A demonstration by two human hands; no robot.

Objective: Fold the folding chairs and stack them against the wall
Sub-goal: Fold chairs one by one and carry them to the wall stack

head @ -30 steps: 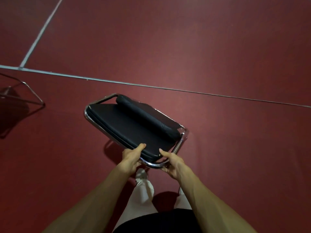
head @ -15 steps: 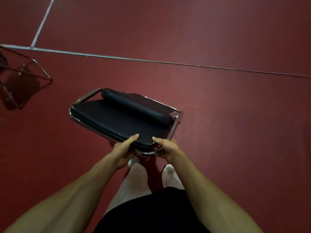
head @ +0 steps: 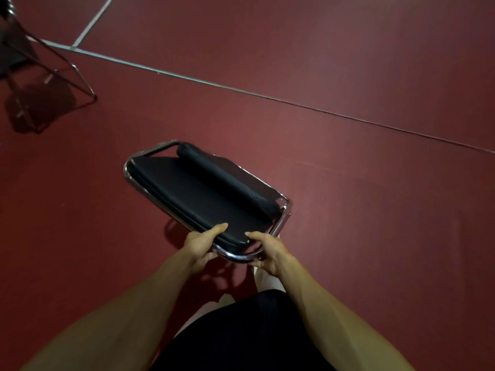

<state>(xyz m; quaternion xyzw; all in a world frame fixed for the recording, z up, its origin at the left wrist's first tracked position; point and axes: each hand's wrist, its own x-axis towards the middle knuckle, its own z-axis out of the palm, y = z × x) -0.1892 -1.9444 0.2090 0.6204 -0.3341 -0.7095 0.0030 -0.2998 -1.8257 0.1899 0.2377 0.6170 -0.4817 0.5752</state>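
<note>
Folding chair (head: 203, 194): black padded seat w/ chrome tube frame (head: 235, 257), folded flat, held low in front of the person over the floor (head: 361, 210). It sits tilted, long side running from upper left to lower right in the head view. Backrest pad (head: 227, 180) lies as a thick black bar along the far side of the seat cushion. Can't tell if any part of the chair touches the floor underneath; a looped shadow shows just below its near-left edge.

Both hands are on the near corner, close together but not touching. Left hand (head: 203, 245) grips the near edge, thumb flat on top of the cushion, fingers wrapped under. Right hand (head: 270, 250) grips the chrome tube at the bend, thumb on the cushion corner, fingers curled below the tube.

Second chair (head: 53, 68) stands at upper left, well apart from the held one: thin metal legs, dark seat, partly cut off by the pic edge, shadow pooled beneath it.

Floor is dark red w/ a pale line (head: 241, 89) crossing diagonally behind the held chair; a shorter line branches off it at top left.

Bare forearms come up from the bottom; dark shorts (head: 241, 333) btwn them, a white shoe (head: 265, 281) just under the right hand.
</note>
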